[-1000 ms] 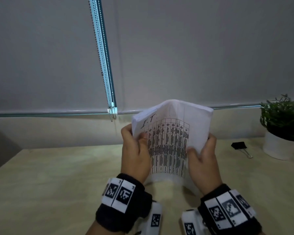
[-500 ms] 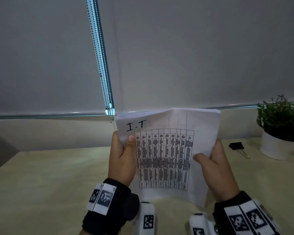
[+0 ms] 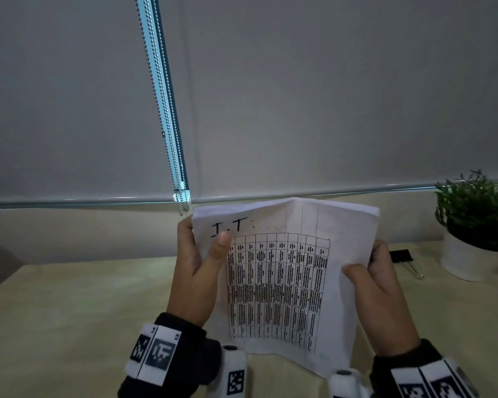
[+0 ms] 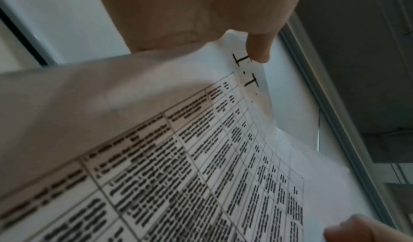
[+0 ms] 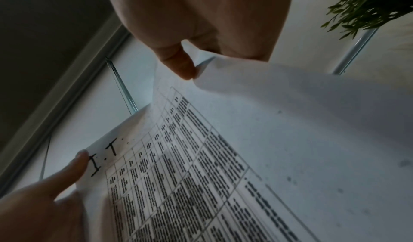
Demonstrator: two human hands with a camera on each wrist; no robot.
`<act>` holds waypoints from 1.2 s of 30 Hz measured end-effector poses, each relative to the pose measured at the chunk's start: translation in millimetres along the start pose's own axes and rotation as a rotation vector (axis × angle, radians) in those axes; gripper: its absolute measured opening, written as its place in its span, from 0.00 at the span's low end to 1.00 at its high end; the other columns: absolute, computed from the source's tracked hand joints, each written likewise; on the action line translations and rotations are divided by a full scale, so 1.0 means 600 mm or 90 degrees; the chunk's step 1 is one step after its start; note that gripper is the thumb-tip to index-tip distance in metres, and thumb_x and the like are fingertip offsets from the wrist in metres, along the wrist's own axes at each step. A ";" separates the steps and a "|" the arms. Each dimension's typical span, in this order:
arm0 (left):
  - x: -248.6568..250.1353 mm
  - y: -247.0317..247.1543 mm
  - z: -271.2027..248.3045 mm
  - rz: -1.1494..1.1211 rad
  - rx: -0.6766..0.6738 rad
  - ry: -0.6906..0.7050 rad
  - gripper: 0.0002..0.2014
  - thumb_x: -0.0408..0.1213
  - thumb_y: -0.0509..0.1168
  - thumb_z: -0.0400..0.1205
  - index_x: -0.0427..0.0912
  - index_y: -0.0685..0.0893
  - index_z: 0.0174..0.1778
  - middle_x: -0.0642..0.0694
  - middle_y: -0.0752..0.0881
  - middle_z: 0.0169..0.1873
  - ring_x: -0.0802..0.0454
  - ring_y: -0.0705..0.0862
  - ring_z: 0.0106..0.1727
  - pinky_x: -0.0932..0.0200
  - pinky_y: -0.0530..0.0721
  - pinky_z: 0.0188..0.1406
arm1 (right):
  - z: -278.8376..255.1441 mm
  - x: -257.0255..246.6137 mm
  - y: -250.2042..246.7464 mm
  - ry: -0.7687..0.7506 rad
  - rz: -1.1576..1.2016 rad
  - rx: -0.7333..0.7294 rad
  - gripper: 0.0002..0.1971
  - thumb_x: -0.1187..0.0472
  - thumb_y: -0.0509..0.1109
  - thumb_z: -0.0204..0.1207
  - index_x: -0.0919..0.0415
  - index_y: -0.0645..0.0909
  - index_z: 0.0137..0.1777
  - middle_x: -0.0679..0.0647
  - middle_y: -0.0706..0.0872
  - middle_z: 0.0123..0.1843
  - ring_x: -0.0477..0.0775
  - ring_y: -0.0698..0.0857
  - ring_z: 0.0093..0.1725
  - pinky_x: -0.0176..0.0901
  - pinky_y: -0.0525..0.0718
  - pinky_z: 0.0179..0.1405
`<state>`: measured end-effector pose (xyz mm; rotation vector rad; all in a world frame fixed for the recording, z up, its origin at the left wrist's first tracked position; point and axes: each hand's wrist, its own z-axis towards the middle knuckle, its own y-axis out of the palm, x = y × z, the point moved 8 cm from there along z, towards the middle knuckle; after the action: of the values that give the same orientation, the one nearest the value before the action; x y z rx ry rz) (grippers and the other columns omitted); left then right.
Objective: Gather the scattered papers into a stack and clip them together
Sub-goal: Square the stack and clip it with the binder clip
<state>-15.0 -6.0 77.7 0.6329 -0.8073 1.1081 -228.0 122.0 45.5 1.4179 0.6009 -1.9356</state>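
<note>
A stack of white papers [image 3: 282, 282] with a printed table and a handwritten "I.T" stands upright on its lower edge on the table [image 3: 69, 311]. My left hand [image 3: 197, 271] grips its left edge, thumb on the front sheet. My right hand [image 3: 377, 285] grips the right edge, thumb on the front. The wrist views show the papers [image 4: 223, 157] [image 5: 245, 157] close up, with the left thumb [image 4: 259, 51] beside the "I" and the right thumb [image 5: 178, 63] on the sheet's edge. A black binder clip [image 3: 401, 256] lies on the table just right of my right hand.
A potted green plant [image 3: 477, 222] in a white pot stands at the table's back right. A roller blind with a bead chain [image 3: 161, 110] covers the wall behind. Bare tabletop lies to the left of my hands.
The papers went from bowed and folded to flatter and more upright. Both hands slid apart along the side edges, then held about the same over the last half second.
</note>
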 end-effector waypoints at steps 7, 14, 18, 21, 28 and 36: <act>-0.005 -0.001 0.009 -0.019 0.054 0.002 0.10 0.44 0.60 0.78 0.56 0.87 0.41 0.56 0.91 0.39 0.60 0.89 0.43 0.67 0.85 0.40 | 0.000 -0.003 0.000 0.000 0.054 -0.043 0.20 0.76 0.61 0.73 0.47 0.80 0.47 0.47 0.88 0.46 0.53 0.85 0.48 0.50 0.82 0.48; -0.005 0.002 0.015 -0.015 0.052 0.037 0.16 0.41 0.57 0.78 0.68 0.87 0.41 0.65 0.90 0.40 0.68 0.88 0.43 0.73 0.83 0.40 | 0.113 0.052 -0.037 0.246 0.091 -0.310 0.35 0.60 0.71 0.41 0.60 0.77 0.55 0.60 0.83 0.41 0.51 0.84 0.36 0.42 0.78 0.32; -0.004 0.011 0.015 -0.018 0.069 0.036 0.16 0.40 0.58 0.76 0.68 0.88 0.40 0.64 0.90 0.38 0.69 0.88 0.41 0.74 0.83 0.37 | 0.285 0.196 -0.180 0.297 -0.427 -0.100 0.15 0.57 0.63 0.76 0.56 0.75 0.61 0.63 0.78 0.55 0.60 0.82 0.43 0.46 0.80 0.41; -0.004 0.016 0.018 -0.023 0.078 0.026 0.16 0.39 0.59 0.75 0.66 0.88 0.38 0.62 0.91 0.37 0.66 0.88 0.39 0.73 0.83 0.36 | 0.341 0.311 -0.236 0.322 -0.926 -0.213 0.34 0.38 0.56 0.73 0.50 0.59 0.78 0.63 0.58 0.81 0.66 0.65 0.77 0.50 0.71 0.72; -0.005 0.016 0.021 -0.054 0.083 0.002 0.11 0.39 0.66 0.78 0.59 0.90 0.37 0.52 0.92 0.38 0.58 0.90 0.40 0.69 0.84 0.36 | 0.340 0.344 -0.263 0.228 -0.918 -0.223 0.09 0.55 0.63 0.81 0.53 0.78 0.59 0.54 0.79 0.70 0.50 0.78 0.69 0.21 0.72 0.50; 0.003 0.012 0.014 -0.029 0.076 0.023 0.07 0.42 0.61 0.80 0.48 0.85 0.44 0.50 0.91 0.40 0.56 0.89 0.41 0.66 0.85 0.37 | 0.267 0.235 -0.268 0.254 -0.199 0.077 0.11 0.58 0.58 0.84 0.66 0.75 0.49 0.58 0.86 0.31 0.61 0.78 0.36 0.46 0.74 0.35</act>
<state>-23.2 -9.2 84.2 0.7258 -0.6956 1.1292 -478.2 86.5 -41.6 1.9038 0.9493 -1.9585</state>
